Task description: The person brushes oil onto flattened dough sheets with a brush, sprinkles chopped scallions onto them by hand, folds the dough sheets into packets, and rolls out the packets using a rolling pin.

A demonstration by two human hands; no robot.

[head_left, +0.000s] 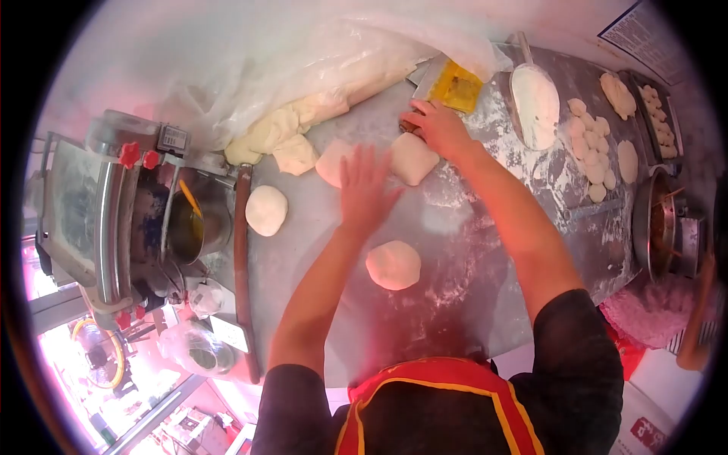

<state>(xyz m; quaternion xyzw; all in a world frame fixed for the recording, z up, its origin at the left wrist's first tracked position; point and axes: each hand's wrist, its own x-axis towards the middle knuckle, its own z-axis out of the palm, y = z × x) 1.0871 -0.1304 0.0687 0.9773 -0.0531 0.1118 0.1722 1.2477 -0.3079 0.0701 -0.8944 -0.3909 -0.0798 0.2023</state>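
Observation:
My left hand is open, its fingers spread over the edge of a pale dough piece; whether it presses on it I cannot tell. My right hand is closed round a small dark brown thing, mostly hidden by the fingers, at the upper edge of another dough piece. A round dough ball lies nearer to me, and a second round ball sits to the left. Beyond my left hand, a cut dough chunk lies by a long dough mass, partly under clear plastic sheeting.
A rolling pin lies along the table's left side, beside a metal machine and a pot. Rightward are a flour scoop, several small dough balls, a tray and a pan. Another person's arm shows at far right.

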